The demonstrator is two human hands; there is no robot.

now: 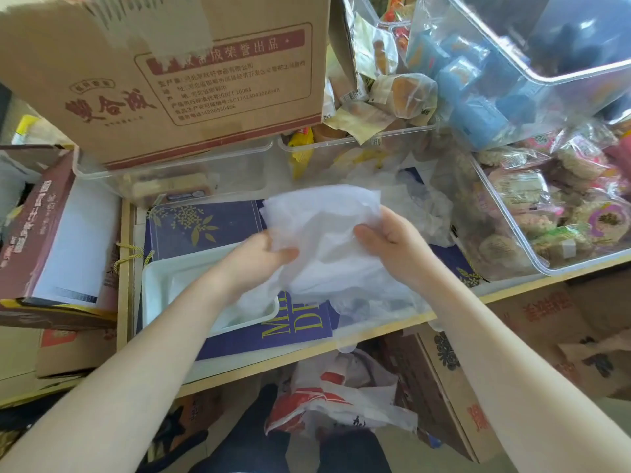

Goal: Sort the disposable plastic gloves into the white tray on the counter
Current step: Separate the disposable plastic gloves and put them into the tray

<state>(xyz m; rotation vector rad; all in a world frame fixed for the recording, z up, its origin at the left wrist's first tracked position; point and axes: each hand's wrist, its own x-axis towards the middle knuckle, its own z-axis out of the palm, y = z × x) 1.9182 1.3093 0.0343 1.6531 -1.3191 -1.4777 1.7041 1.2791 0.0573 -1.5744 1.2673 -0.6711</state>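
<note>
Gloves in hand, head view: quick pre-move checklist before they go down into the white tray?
1. Left hand grips the plastic gloves: ok, fingers curled into the sheet.
2. Right hand grips the same bundle: ok, pinching its right side.
3. White tray within reach: ok, it sits just below the left hand on the purple box.
4. Tray free to take the bundle: cannot tell, the left forearm and the hanging plastic cover most of its inside.
5. Bundle gathered up clear of the counter: not ok, its lower part trails over the tray's right end and the box.
6. Loose gloves left behind: not ok, a crumpled pile lies behind the right hand.
</note>
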